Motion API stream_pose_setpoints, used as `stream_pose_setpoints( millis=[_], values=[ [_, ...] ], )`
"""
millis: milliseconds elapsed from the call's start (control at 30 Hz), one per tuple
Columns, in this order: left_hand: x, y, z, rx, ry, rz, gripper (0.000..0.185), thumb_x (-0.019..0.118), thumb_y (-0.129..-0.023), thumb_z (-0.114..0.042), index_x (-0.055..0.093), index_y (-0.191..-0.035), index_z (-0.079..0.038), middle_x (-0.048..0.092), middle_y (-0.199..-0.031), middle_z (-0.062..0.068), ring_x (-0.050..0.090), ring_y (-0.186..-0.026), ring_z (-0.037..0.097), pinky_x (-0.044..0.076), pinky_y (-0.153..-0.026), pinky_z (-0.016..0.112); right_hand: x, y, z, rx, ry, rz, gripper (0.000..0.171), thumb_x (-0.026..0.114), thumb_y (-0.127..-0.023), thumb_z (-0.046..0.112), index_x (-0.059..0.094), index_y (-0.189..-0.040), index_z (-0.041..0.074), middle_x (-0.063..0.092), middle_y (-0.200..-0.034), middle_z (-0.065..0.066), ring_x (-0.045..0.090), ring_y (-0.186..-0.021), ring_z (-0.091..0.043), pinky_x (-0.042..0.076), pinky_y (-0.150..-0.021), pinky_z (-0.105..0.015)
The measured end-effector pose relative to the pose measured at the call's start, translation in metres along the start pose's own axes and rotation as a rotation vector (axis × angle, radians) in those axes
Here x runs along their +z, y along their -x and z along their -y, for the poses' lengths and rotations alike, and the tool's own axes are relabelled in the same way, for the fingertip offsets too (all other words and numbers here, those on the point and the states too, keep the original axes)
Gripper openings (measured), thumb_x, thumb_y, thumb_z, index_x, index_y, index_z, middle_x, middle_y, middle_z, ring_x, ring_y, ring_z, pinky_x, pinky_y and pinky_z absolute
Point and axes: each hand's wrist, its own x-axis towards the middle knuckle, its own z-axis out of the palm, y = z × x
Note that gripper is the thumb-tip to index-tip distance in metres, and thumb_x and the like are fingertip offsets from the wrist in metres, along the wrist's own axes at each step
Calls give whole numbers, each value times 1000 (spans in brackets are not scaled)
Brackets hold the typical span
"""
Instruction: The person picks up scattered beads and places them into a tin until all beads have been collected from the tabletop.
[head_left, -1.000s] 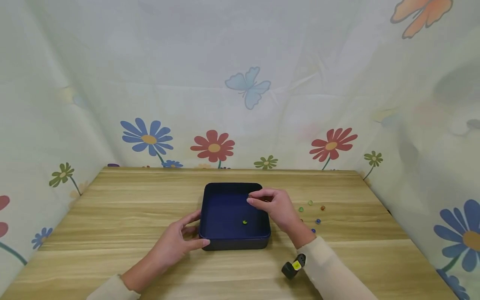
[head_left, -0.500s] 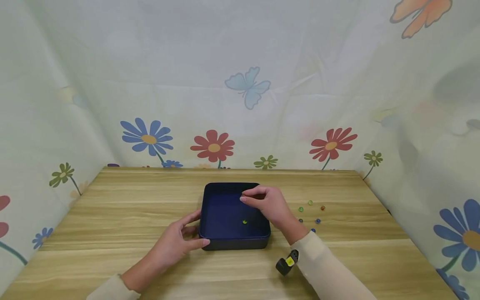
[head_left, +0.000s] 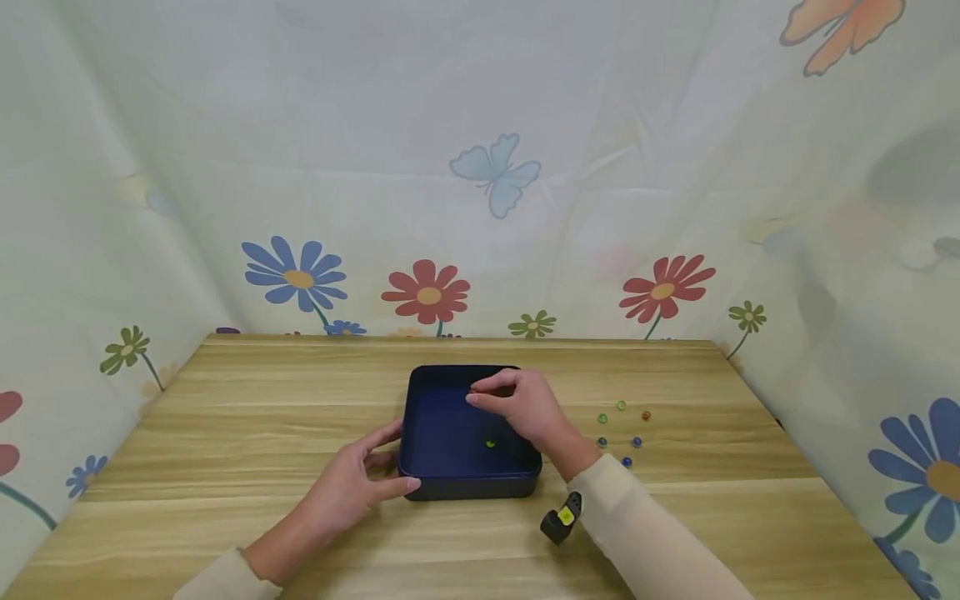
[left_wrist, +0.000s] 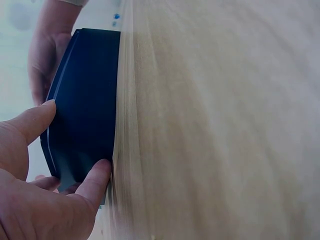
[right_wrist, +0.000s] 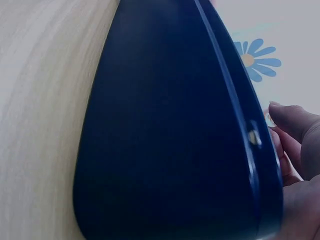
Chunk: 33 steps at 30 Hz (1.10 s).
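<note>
A dark blue box [head_left: 471, 487], shallow and open-topped, stands on the wooden table. My left hand [head_left: 352, 483] grips its near left corner, the thumb on the front rim and the fingers along the left side. Over the box's right half, my right hand [head_left: 528, 410] pinches a small marble [right_wrist: 270, 120] between thumb and fingertips; most of it is hidden by the fingers in the head view. One green marble [head_left: 491, 444] lies inside on the box floor, near the front. In the left wrist view my fingers [left_wrist: 95, 182] press against the box's outer wall.
Several marbles lie on the table right of the box, among them a green marble [head_left: 602, 418], an orange marble [head_left: 647, 415] and a blue marble [head_left: 627, 462]. A black wrist device [head_left: 558, 521] hangs by my right sleeve. A flowered cloth [head_left: 570, 233] surrounds the table.
My right hand has moved left, farther over the box, with the marble between its fingertips. A dark marble by the right wrist has come into fuller view. Left hand and box stay put.
</note>
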Motion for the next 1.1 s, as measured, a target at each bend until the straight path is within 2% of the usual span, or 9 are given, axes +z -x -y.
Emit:
stream_pose_setpoints(
  millis=[333,700,900,1100],
  values=[
    [2,2,-2,3,-10,0,90,89,-81,-26,43,-157,-18,46,-159,14,54,-138,40,55,-104,43,11,-6,2,-4,29,18,22,84,-87,28,83,-103,14,78,-104,-1,69,-90,-13,59,-80,-29],
    [1,1,-2,-4,-11,2,89,89,-80,-27,44,-156,-20,46,-159,12,54,-138,40,55,-104,44,24,-13,-2,73,62,47,18,86,-85,27,84,-98,15,78,-97,-1,68,-85,-12,58,-79,-29],
    [1,2,-2,2,-3,6,88,89,-81,-25,44,-156,-19,46,-159,12,54,-138,39,55,-103,43,29,-15,-6,73,121,62,18,87,-84,28,84,-96,15,77,-97,-1,67,-82,-11,57,-73,-26],
    [0,3,-3,5,-7,0,88,89,-81,-24,44,-156,-19,46,-159,12,54,-138,39,55,-103,44,31,-19,-8,80,178,59,15,87,-83,29,84,-94,18,78,-97,2,66,-82,-10,57,-73,-26]
  ],
)
